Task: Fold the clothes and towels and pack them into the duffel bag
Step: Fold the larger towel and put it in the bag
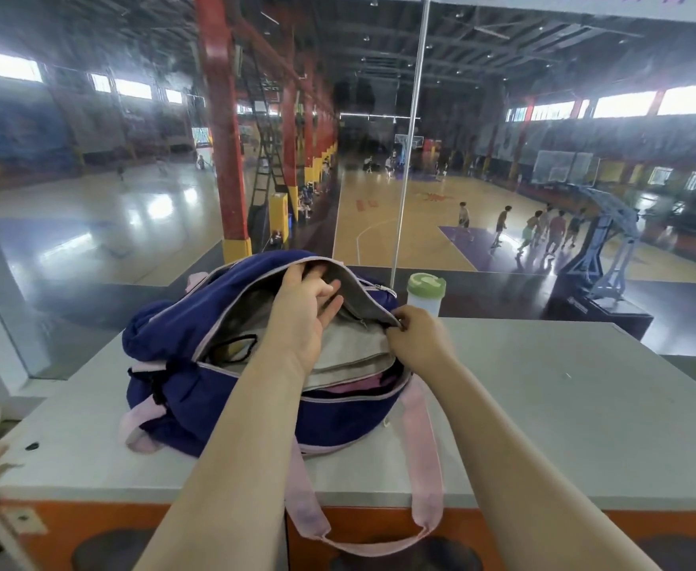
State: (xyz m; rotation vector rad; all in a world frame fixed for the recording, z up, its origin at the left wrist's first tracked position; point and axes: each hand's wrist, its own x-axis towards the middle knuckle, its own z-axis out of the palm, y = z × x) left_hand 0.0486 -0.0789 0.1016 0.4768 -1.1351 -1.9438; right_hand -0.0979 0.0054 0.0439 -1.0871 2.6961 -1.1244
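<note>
Bag (255,405) sits centre frame on the counter (564,405), unzipped, with fabric (350,356) already inside and no loose clothes in view. Left hand (309,311) grips the top flap, right hand (416,337) pinches the opening's edge. Looks late-stage: mostly zipping left.

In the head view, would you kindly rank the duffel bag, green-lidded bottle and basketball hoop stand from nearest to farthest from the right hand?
1. Duffel bag: right hand pinches its edge.
2. Green-lidded bottle: just beyond, slightly right.
3. Basketball hoop stand: far off, right.
</note>
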